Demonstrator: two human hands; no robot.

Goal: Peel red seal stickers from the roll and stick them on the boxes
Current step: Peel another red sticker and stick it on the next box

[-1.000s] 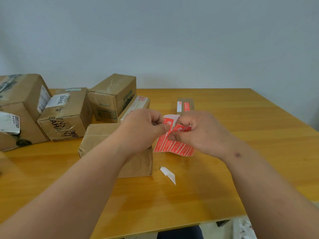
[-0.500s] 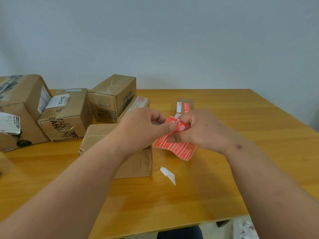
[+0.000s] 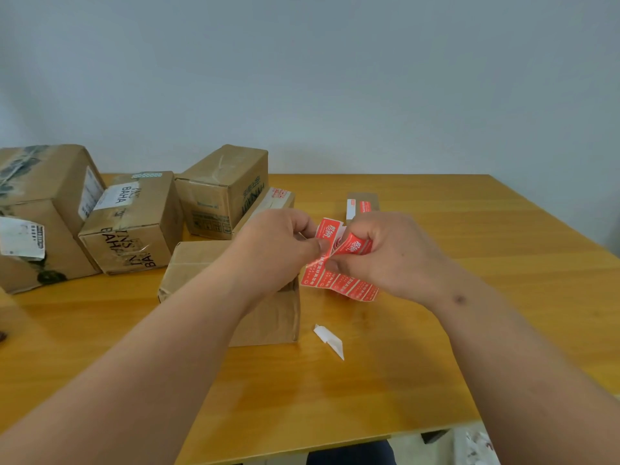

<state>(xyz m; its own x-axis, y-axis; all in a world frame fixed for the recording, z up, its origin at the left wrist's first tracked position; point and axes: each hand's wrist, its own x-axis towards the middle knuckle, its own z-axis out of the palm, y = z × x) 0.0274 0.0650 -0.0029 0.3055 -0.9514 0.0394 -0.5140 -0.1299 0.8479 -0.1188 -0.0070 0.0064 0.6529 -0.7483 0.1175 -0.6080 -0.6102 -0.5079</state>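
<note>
Two-handed grip [image 3: 379, 253] above wooden table [image 3: 436, 347], grey wall [image 3: 335, 78]

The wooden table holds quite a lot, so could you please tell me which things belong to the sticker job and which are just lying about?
Belonging to the job:
- red seal sticker strip, pinched by left hand and right hand
- brown cardboard boxes: nearest, BAHA-marked, large left, rear

Lying about:
- folded white paper scrap
- flat brown carton with a red label
</note>
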